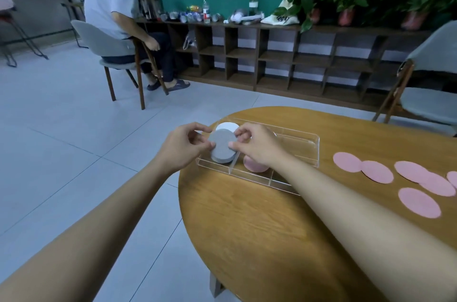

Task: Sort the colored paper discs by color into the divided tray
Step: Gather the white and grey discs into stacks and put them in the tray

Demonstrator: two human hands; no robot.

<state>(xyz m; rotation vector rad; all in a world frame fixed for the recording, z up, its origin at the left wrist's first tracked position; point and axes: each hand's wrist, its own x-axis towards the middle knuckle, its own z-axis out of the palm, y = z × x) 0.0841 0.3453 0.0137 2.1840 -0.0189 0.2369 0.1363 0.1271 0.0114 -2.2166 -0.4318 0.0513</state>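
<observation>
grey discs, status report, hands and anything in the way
Left hand and right hand both pinching the grey discs at their edges. Discs over the left end of the tray. Nothing blocking; pink discs loose on the table to the right.

Round wooden desk (259, 232), warm brown grain, curved edge toward the tiled floor on the left. Set on it close to the far-left rim: clear divided tray (298, 151), long side running left to right, thin partitions visible through the walls. Lying flat on the bare wood to the right of the tray, near its end wall: loose pink discs (419, 202), six in view. First two overlapping at the edges; next two overlapping likewise; a fifth cut by the frame edge; the sixth alone, nearest the viewer
</observation>
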